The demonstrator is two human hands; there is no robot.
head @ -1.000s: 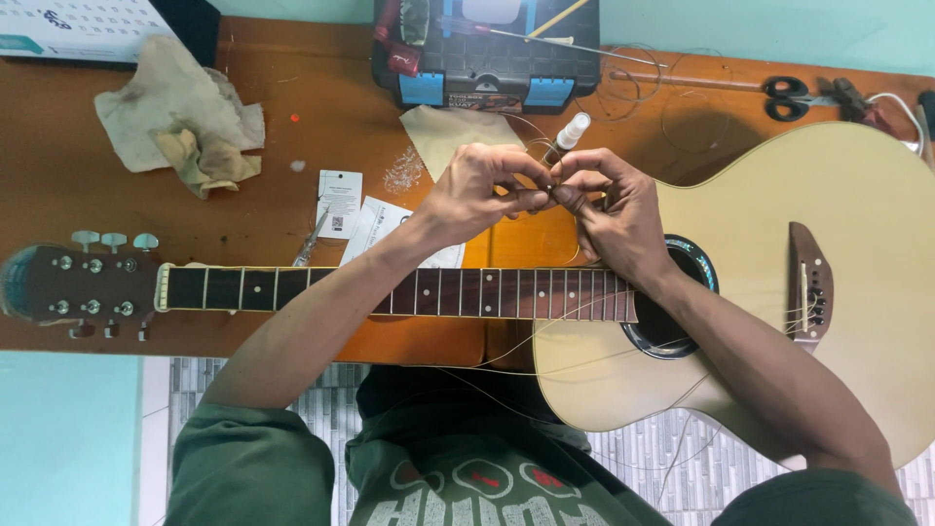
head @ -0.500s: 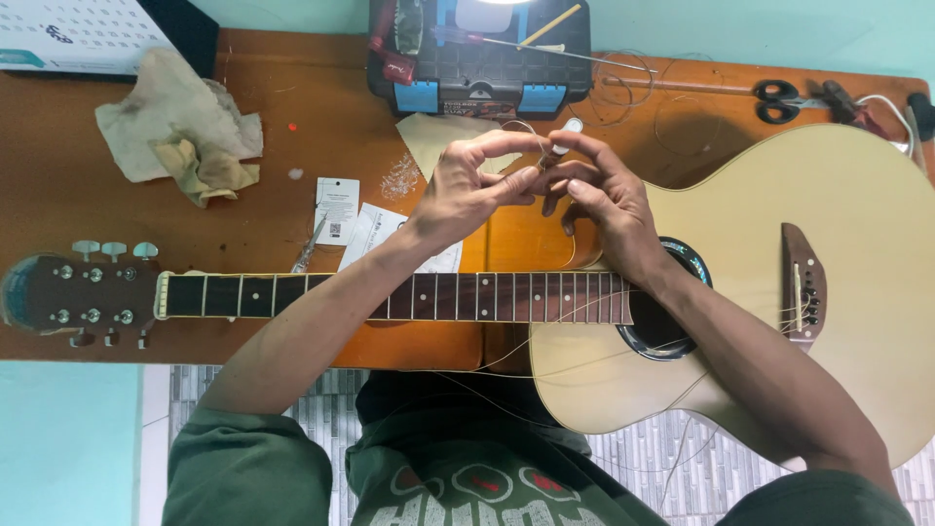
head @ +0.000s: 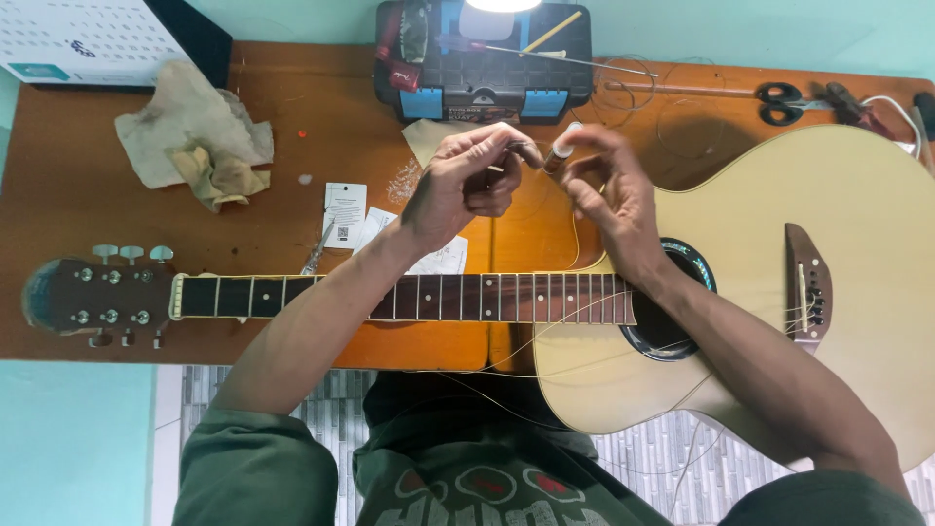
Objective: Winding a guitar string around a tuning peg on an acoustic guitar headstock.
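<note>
While the guitar (head: 779, 292) lies flat, both hands pinch wire (head: 531, 148)

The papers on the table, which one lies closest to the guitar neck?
The white slip partly hidden under the left forearm, right above the fretboard. The tag with a printed square sits farther up, and the tan sheet lies by the toolbox.

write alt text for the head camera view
Both hands, left hand and right hand, are raised over an acoustic guitar lying flat on a wooden table, pinching a small pen-like tube and a thin string. A toolbox, scissors and crumpled cloth lie behind.
</note>
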